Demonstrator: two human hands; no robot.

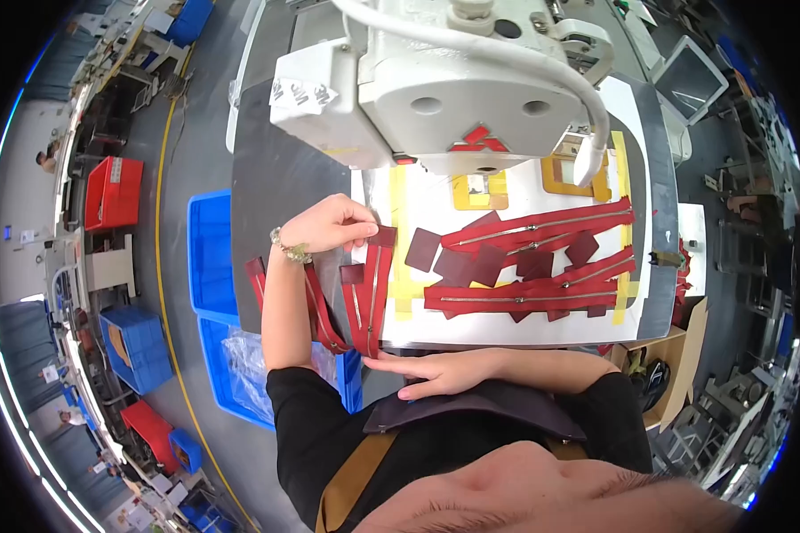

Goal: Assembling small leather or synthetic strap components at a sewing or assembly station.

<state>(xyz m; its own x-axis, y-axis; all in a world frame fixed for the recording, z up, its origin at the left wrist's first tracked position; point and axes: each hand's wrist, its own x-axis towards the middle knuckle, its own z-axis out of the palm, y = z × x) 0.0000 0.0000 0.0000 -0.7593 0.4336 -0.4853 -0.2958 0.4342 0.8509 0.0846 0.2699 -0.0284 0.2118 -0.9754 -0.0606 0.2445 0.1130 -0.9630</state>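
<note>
My left hand (329,224) pinches the top end of a red zipper strip (371,293) that lies upright on the sewing table (267,178). My right hand (436,371) lies flat with fingers stretched, its fingertips at the strip's lower end near the table's front edge. A dark red square patch (353,274) lies beside the strip. Another red zipper strip (320,311) runs under my left forearm. Several more red zipper strips (533,226) and dark red square patches (422,249) lie to the right on a white template (418,311) with yellow tape.
A white sewing machine head (453,89) looms over the back of the table. Blue plastic bins (212,266) stand left of the table, one holding a clear bag. A red crate (113,191) and more blue crates sit on the floor at left. A cardboard box (684,355) is at right.
</note>
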